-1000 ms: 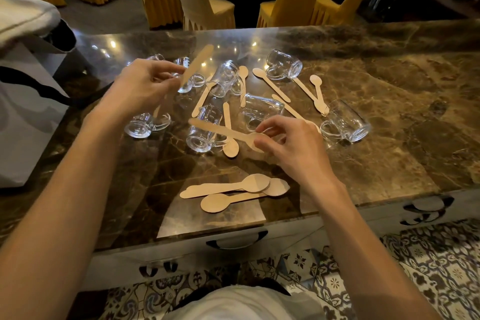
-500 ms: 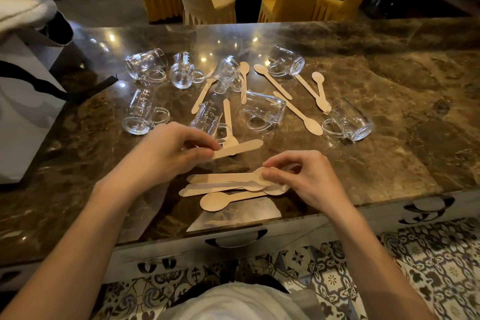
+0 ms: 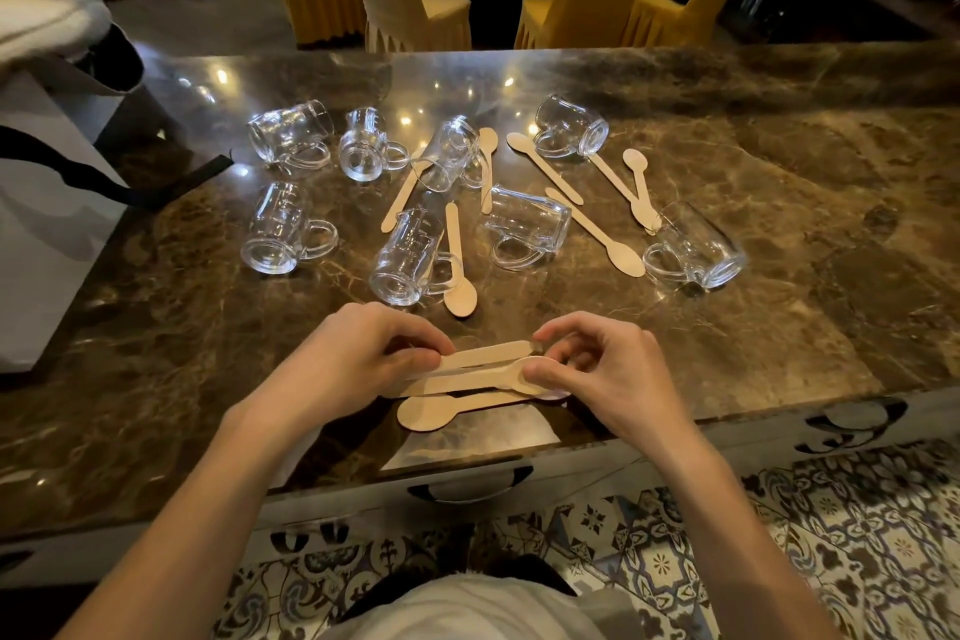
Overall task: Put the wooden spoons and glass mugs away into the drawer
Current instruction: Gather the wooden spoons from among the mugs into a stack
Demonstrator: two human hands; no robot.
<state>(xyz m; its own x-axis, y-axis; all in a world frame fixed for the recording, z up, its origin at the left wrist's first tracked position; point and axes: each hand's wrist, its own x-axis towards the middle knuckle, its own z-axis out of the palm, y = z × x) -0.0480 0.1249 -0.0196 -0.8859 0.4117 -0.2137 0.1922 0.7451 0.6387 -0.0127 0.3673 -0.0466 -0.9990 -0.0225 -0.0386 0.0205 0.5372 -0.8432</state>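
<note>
Near the counter's (image 3: 779, 327) front edge, we pinch stacked spoons (image 3: 467, 374) between left hand (image 3: 358, 359) and right hand (image 3: 608, 374); mugs (image 3: 410, 255) lie toppled mid-counter, above the shut drawer (image 3: 467, 489).

Seven clear glass mugs (image 3: 291, 136) with handles lie tipped on their sides across the far middle of the bench, spread from left to right. Pale wooden spoons (image 3: 595, 233) lie loose among them, some partly under mugs. Nearer the front edge, a small stack of spoons (image 3: 467, 377) lies flat, perhaps four, bowls pointing opposite ways. The drawer (image 3: 470, 486) below is closed.
</note>
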